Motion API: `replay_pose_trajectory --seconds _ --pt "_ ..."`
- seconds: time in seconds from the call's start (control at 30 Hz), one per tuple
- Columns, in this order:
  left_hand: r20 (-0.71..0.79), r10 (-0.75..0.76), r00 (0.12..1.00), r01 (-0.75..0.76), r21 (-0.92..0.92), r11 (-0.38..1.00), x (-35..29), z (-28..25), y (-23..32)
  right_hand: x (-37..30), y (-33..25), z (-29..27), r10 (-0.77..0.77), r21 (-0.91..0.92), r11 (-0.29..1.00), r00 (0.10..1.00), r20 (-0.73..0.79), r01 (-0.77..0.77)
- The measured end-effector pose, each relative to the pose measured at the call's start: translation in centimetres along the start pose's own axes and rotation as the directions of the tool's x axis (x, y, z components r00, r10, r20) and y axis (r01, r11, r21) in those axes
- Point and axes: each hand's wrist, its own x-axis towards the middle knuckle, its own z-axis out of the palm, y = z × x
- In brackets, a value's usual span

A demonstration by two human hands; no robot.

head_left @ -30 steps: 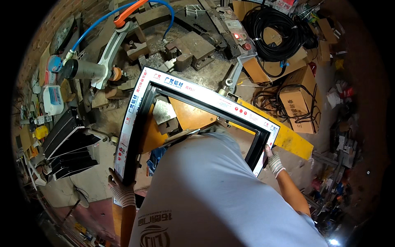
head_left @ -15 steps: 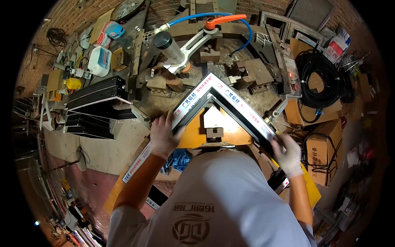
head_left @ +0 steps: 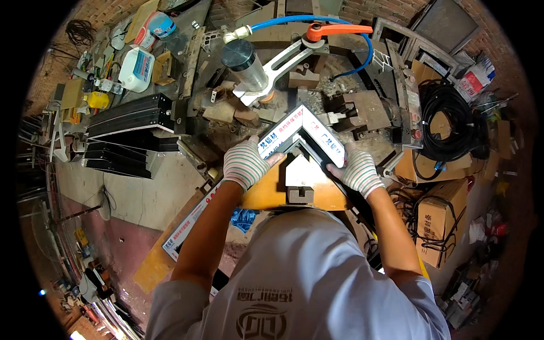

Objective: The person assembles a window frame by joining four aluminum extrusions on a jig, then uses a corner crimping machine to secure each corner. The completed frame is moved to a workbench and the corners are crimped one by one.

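Note:
A window frame corner [head_left: 324, 140] of two profiles with white printed film lies mitred in front of me, its point facing away. My left hand [head_left: 246, 164], in a striped knit glove, grips the left profile with the thumb over its inner edge. Round the right profile, close to the corner, my right hand [head_left: 361, 171] is wrapped in the same sort of glove. Inside the angle stands a pale pointed metal block [head_left: 300, 171] on the corner-crimping machine. Just beyond the corner are a clamp cylinder [head_left: 245, 63] and steel jaw blocks [head_left: 362, 106].
An orange lever [head_left: 345, 29] and a blue air hose [head_left: 286, 19] arch over the machine. Dark profiles [head_left: 130, 122] are stacked at left, near a white jug [head_left: 136, 69]. At right lie a coiled black hose [head_left: 439, 122] and a cardboard box [head_left: 437, 226].
My right hand has moved inward along the right profile toward the corner. My left hand has also shifted up toward the corner. The whole view has shifted slightly.

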Motion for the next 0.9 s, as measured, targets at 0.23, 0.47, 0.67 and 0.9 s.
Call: replay_pose_trajectory --seconds 0.23,0.47,0.67,0.9 --pt "-0.076 -0.018 0.997 0.018 -0.003 1.000 0.3 1.3 0.1 0.9 0.0 0.2 -0.035 -0.116 0.993 0.999 0.020 0.037" --pt "-0.048 0.049 0.998 -0.048 0.018 0.999 0.7 0.8 -0.5 1.2 0.2 0.1 -0.077 -0.095 0.992 0.997 0.008 0.077" --pt "-0.107 0.011 0.994 -0.004 0.069 0.998 0.6 1.8 -0.5 1.4 -0.4 -0.4 -0.046 -0.090 0.995 0.997 0.067 0.052" --pt "-0.033 0.034 0.999 -0.032 0.056 0.998 0.4 0.9 -0.2 1.5 0.9 1.0 -0.093 -0.054 0.994 0.995 -0.045 0.091"
